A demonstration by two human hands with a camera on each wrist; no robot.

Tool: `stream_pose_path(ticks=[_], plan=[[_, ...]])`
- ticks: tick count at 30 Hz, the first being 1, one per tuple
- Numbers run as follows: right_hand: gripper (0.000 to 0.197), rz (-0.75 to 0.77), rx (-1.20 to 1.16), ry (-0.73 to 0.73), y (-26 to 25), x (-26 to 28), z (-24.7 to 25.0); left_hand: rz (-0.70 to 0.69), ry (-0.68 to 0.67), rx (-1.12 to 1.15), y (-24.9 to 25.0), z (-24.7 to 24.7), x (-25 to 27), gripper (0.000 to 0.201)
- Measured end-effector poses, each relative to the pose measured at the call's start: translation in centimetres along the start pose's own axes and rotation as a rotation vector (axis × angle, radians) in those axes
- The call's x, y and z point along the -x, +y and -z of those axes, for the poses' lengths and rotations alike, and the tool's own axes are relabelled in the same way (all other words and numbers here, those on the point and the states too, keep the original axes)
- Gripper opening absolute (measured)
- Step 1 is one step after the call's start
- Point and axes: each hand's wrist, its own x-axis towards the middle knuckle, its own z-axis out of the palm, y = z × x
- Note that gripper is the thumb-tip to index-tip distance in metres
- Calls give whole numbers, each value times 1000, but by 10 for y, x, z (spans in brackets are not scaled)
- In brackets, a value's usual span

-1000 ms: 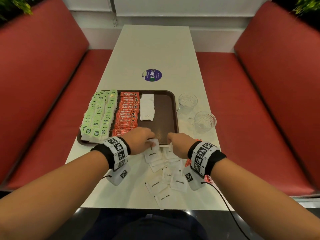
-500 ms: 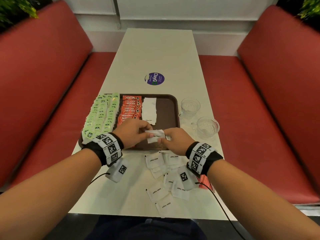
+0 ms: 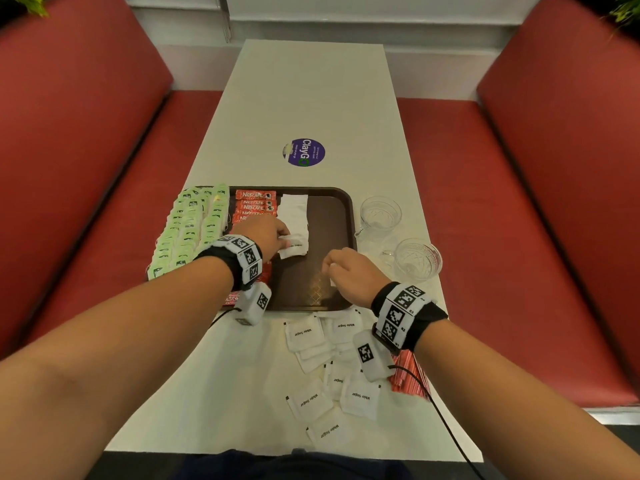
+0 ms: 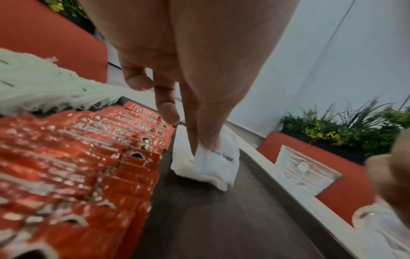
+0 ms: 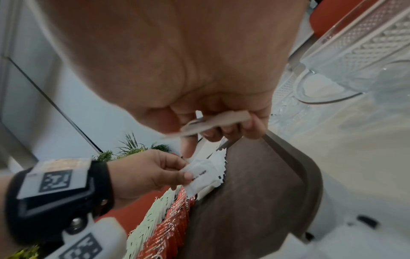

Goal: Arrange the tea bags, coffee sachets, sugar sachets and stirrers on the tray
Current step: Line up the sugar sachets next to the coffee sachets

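Your left hand (image 3: 268,233) has carried its pinched sugar sachet (image 4: 214,162) forward to the row; your right hand (image 3: 349,271) grips spares (easily dropped); careless release skews the stack.

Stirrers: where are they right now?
In the head view the red stirrers lie off the tray, on the table near its right edge, partly hidden under the right wrist, just right of the loose sugar sachets.

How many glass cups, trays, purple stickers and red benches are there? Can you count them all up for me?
Glass cups: 2
Tray: 1
Purple sticker: 1
Red benches: 2
Total: 6
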Motion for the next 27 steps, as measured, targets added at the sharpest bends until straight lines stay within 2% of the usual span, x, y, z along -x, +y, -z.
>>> stream_pose_path(ticks=[2, 6, 9, 13, 17, 23, 27], plan=[[13, -19, 61, -16, 4, -2, 2, 23, -19, -3, 2, -1, -9, 29], [11, -26, 79, -28, 14, -4, 8, 70, -50, -15, 2, -6, -19, 27], [9, -19, 100, 5, 22, -9, 10, 99, -24, 26, -3, -9, -21, 30], [9, -11, 104, 7, 27, -15, 7, -33, 38, 68, 0, -10, -16, 29], [8, -10, 88, -3, 29, -17, 3, -162, -53, -91, 6, -17, -14, 36], [9, -10, 72, 53, 27, -20, 7, -177, -108, -189, 7, -22, -23, 28], [24, -11, 86, 84, 24, -21, 10, -167, -97, -191, 10, -20, -29, 28]])
